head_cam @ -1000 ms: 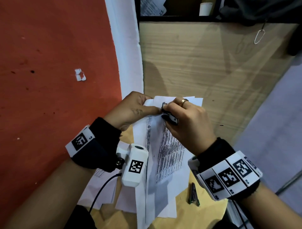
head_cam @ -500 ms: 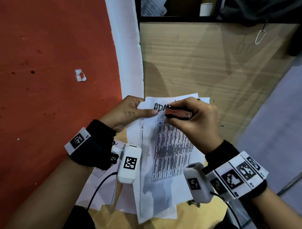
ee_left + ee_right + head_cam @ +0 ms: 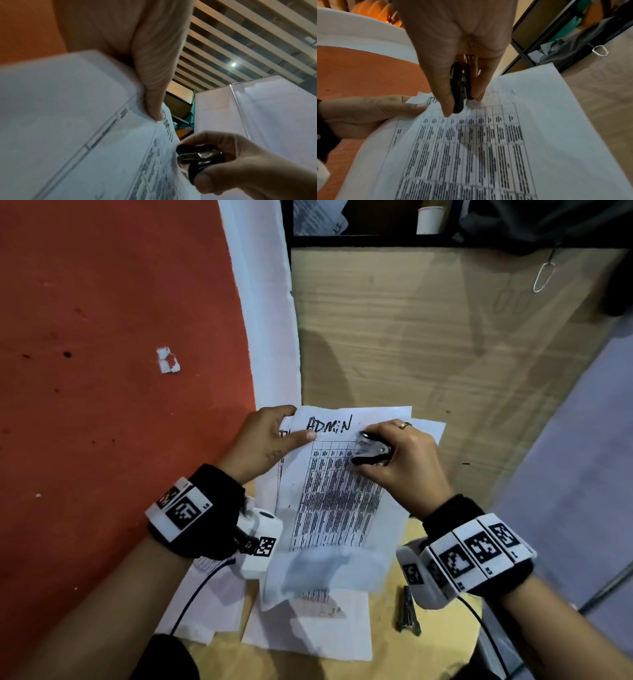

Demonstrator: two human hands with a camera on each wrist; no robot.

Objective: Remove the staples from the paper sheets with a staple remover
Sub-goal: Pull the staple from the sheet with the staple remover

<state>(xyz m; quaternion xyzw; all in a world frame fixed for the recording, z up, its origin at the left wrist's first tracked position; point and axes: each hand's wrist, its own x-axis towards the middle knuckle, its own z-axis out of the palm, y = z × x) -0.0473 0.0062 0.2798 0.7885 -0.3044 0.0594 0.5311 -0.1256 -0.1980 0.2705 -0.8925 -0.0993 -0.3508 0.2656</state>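
since half a second ago my right hand (image 3: pixel 404 460) turned the staple remover (image 3: pixel 371 453), now showing shiny metal claws and black handles, pinched in my grip. my left hand (image 3: pixel 270 440) pinches the thin printed paper sheets (image 3: pixel 339 501) at their far left corner, above the wooden surface (image 3: pixel 428 645).

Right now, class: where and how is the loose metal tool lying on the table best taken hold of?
Pinch the metal tool across its long narrow sides, fingers coming from above. It lies flat on the table, clear of the papers, so probably nothing blocks that.
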